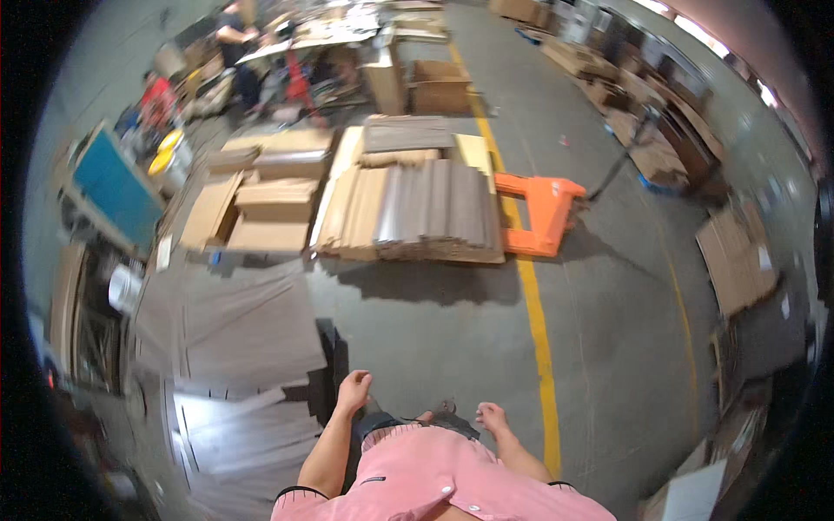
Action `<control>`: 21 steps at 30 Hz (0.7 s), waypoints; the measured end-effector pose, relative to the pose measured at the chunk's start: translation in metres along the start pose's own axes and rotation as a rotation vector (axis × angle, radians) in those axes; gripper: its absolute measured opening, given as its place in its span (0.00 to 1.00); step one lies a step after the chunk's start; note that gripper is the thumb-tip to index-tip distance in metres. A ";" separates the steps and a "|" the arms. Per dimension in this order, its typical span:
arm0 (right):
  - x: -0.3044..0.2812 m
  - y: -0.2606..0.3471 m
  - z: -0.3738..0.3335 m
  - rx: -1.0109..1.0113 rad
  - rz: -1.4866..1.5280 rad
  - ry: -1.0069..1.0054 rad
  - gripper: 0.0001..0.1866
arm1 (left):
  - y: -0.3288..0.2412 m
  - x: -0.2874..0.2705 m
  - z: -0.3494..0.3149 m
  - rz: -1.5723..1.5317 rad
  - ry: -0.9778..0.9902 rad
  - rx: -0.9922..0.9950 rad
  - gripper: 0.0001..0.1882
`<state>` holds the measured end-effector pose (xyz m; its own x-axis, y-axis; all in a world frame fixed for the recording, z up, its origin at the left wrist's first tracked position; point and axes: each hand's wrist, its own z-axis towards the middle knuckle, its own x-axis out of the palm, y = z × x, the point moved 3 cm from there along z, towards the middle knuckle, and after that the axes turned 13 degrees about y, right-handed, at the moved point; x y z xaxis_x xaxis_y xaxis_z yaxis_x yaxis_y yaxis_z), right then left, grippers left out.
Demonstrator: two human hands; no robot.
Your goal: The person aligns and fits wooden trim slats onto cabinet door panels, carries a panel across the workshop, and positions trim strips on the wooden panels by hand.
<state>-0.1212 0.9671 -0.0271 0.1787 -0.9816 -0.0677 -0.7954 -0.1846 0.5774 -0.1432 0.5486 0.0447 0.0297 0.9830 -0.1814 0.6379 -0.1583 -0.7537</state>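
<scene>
Grey concrete floor (434,339) lay under me as I looked down on a cardboard warehouse. My left hand (354,391) hung at my side, fingers loosely curled and holding nothing, just beside the edge of a low stack of flat grey sheets (234,330) on my left. My right hand (493,418) hung the same way, loosely curled and empty, near a yellow floor line (536,330). Ahead, well apart from both hands, folded cardboard blanks (417,213) were piled on a pallet, with an orange pallet jack (543,213) touching its right end. A second pallet of brown cartons (261,204) stood just to the left. Far off, a person (236,48) stood at a cluttered workbench.
</scene>
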 end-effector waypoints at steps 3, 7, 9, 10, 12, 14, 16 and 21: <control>-0.041 -0.013 0.016 -0.153 0.094 -0.086 0.14 | 0.024 0.019 0.056 -0.241 0.071 0.135 0.12; -0.093 -0.045 0.036 -0.247 0.345 -0.167 0.16 | 0.043 0.056 0.085 0.097 0.323 0.443 0.12; -0.132 -0.046 0.008 -0.233 0.406 -0.292 0.17 | 0.105 0.086 0.128 0.221 0.296 0.221 0.09; -0.150 -0.038 -0.006 -0.200 0.367 -0.298 0.19 | 0.114 0.094 0.130 0.473 0.369 0.018 0.09; -0.195 -0.031 -0.030 -0.152 0.457 -0.372 0.20 | 0.073 0.152 0.138 0.690 0.509 -0.148 0.08; -0.229 -0.030 -0.046 -0.142 0.612 -0.387 0.22 | 0.025 0.212 0.150 0.786 0.605 -0.136 0.08; -0.267 -0.027 -0.044 -0.221 0.603 -0.492 0.22 | -0.015 0.266 0.171 0.853 0.677 -0.112 0.08; -0.368 -0.079 0.043 -0.366 0.664 -0.631 0.20 | -0.109 0.405 0.236 0.916 0.790 -0.046 0.08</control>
<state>-0.1488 1.3407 -0.0833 -0.6654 -0.7465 0.0009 -0.3751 0.3355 0.8642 -0.3821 0.9418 -0.0953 0.9363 0.2965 -0.1881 0.1605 -0.8379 -0.5217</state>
